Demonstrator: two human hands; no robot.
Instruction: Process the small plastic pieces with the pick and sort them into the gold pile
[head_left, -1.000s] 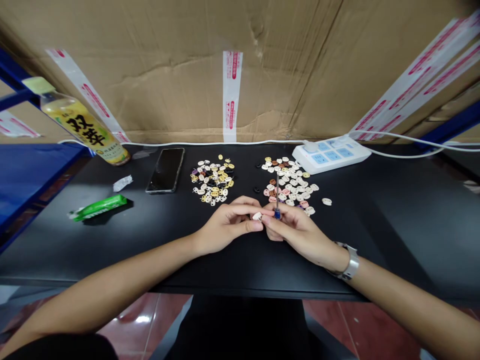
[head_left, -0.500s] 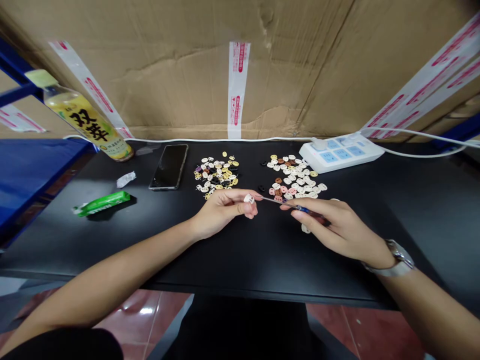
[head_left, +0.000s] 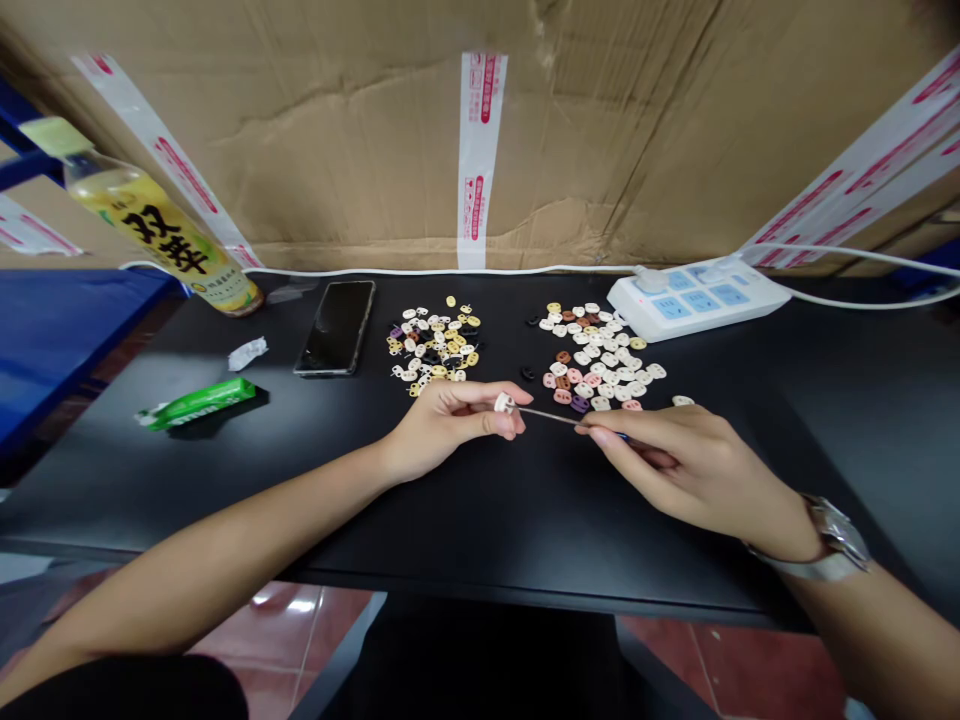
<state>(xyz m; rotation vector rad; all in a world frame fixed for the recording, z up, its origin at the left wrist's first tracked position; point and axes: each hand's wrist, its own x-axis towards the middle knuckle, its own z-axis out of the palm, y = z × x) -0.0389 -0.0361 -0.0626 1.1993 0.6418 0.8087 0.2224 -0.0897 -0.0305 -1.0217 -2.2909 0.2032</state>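
Note:
Between thumb and fingers, my left hand (head_left: 457, 425) pinches a small white piece (head_left: 504, 403) with holes in it. My right hand (head_left: 675, 465) grips a thin metal tool (head_left: 551, 415) by its handle, mostly hidden in the fingers. The tool's tip meets the white piece. Behind my left hand lies a pile of small white, yellow and black pieces (head_left: 451, 347). A second pile of white, pink and brown pieces (head_left: 609, 357) lies behind my right hand.
A phone (head_left: 336, 328), a green packet (head_left: 199, 402) and a crumpled white scrap (head_left: 247, 353) lie on the left of the black table (head_left: 480, 530). A bottle (head_left: 161, 230) leans at the back left. A white power strip (head_left: 694, 300) with cables sits at the back right.
The tool's tip has come onto the white piece; before, it was just right of it. My right hand has moved slightly right and its grip has turned. The whole view has shifted slightly.

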